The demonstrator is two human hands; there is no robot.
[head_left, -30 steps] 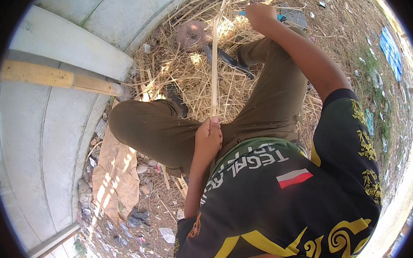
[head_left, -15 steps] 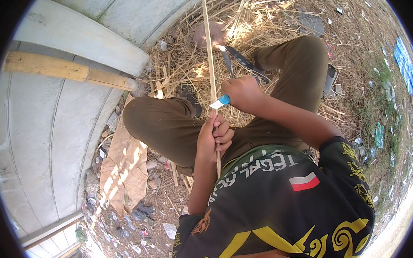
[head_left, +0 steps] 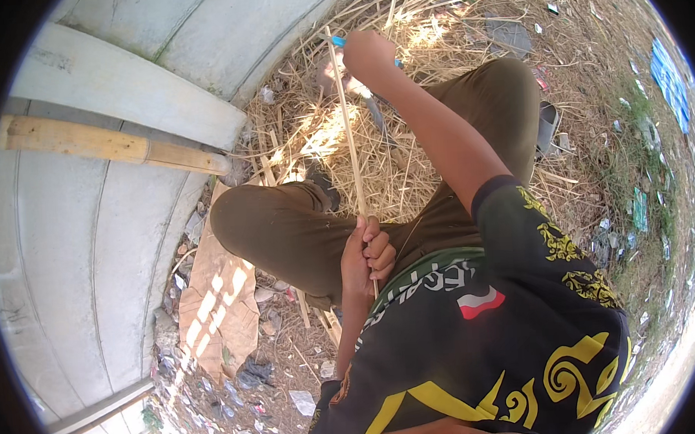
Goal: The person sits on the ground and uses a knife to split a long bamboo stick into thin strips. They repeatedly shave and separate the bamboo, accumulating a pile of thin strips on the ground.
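My left hand (head_left: 367, 255) is closed round the lower part of a long, thin bamboo strip (head_left: 348, 130), close to my lap. The strip slants away from me, up past my legs. Near its far end is my right hand (head_left: 371, 58), a fist round a blue-handled knife (head_left: 339, 41). Blue shows on both sides of the fist; the blade is mostly hidden at the strip. Beneath the right wrist a second knife (head_left: 375, 113) lies on the straw, partly covered by my forearm. A roundish stone (head_left: 328, 78) sits behind the strip.
Bamboo shavings (head_left: 415, 162) cover the ground between and beyond my bent legs. To the left stand a grey panel wall (head_left: 74, 255) and a bamboo pole (head_left: 116, 143). A brown cardboard sheet (head_left: 219, 310) lies beside my left leg. Litter dots the ground at right.
My right hand has moved with the knife away from me along the strip, from just above the left hand to the far end. The left hand keeps its hold, slightly lower.
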